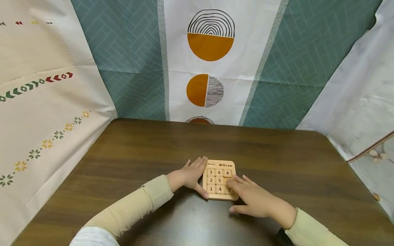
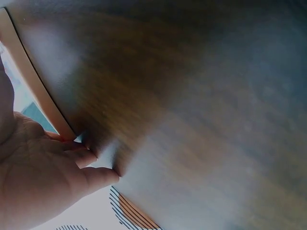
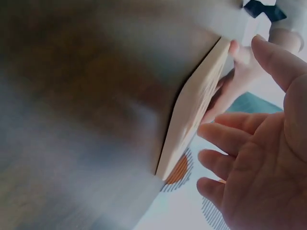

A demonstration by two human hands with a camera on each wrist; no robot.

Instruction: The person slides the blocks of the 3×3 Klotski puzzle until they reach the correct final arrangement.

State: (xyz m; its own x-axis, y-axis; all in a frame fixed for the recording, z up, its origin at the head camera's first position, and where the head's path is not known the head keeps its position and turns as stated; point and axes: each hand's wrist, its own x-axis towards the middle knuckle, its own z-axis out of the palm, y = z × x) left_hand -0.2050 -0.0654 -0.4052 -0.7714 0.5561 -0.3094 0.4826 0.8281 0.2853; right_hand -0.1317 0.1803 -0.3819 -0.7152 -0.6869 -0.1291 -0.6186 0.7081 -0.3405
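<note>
A square wooden number sliding puzzle lies flat on the table, with dark lettering along its far edge. Its visible tiles read 3, 6, 8 in the far row, 2, 5 in the middle row and 1, 4, 7 in the near row. My left hand rests along the puzzle's left side, fingers extended toward the far corner and thumb at the near left corner. Over the right side reaches my right hand, fingers extended, a fingertip on or just above the middle row's right spot, which it hides. Its thumb stands apart, off the puzzle.
A dark brown wooden table surrounds the puzzle. Behind it hangs a green and white cloth with orange and striped circles. Patterned white cloths hang at the left and the right.
</note>
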